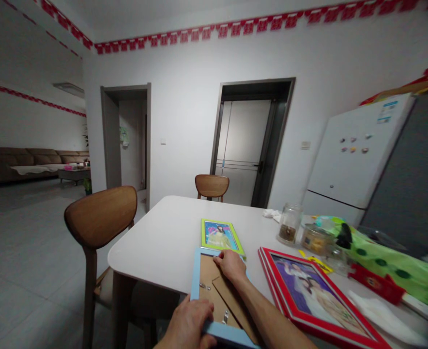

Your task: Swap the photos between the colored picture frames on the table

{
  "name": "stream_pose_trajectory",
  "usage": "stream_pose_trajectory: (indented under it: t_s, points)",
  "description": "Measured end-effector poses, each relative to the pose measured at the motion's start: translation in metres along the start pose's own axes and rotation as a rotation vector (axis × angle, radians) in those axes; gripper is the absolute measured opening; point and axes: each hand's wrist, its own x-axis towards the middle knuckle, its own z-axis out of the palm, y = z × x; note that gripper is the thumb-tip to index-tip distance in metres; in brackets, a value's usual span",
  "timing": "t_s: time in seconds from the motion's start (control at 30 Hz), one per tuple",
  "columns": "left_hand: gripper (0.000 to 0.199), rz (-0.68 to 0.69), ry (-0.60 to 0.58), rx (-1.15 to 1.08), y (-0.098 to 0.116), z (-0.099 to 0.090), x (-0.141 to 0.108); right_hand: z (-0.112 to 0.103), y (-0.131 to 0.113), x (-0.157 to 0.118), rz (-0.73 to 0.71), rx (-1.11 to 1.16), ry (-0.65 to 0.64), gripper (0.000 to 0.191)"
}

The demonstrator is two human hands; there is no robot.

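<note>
A light blue picture frame (pixel 196 271) lies back side up at the near edge of the table, its brown backing board (pixel 207 271) and small metal clips showing. My left hand (pixel 192 320) grips its lower left corner, fingers wrapped over the rim. At the upper part of the backing my right hand (pixel 232 265) has its fingers curled and pressed down near the frame's edge; what they pinch there is hidden. Just beyond lies a lime green picture frame (pixel 219 236) with a photo facing up. To the right, red picture frames (pixel 308 291) are stacked, photo up.
The white table (pixel 156 237) also carries a glass jar (pixel 289 225), a round container (pixel 316 238), a green plastic bag (pixel 388 261), a red box (pixel 377 283) and tissue (pixel 384 315). Wooden chairs (pixel 101 215) stand left and behind. A fridge (pixel 355 155) is at right.
</note>
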Motion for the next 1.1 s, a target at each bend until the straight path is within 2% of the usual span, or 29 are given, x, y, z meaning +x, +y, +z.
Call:
stream_pose_trajectory:
  t_s: [0.23, 0.47, 0.8, 1.1]
  points:
    - [0.030, -0.033, -0.017, 0.038, 0.007, -0.006, 0.001, 0.002, -0.008, 0.005, 0.076, 0.025, 0.009, 0.020]
    - [0.027, -0.060, -0.014, 0.090, 0.009, -0.003, -0.002, 0.009, -0.005, 0.001, -0.020, 0.048, 0.006, 0.017]
    - [0.030, -0.092, -0.035, 0.073, 0.015, -0.006, -0.005, 0.006, -0.008, 0.009, 0.029, 0.056, -0.047, 0.013]
    - [0.026, -0.111, -0.023, 0.101, 0.016, -0.009, -0.004, 0.008, -0.013, 0.012, 0.054, 0.067, 0.014, 0.018]
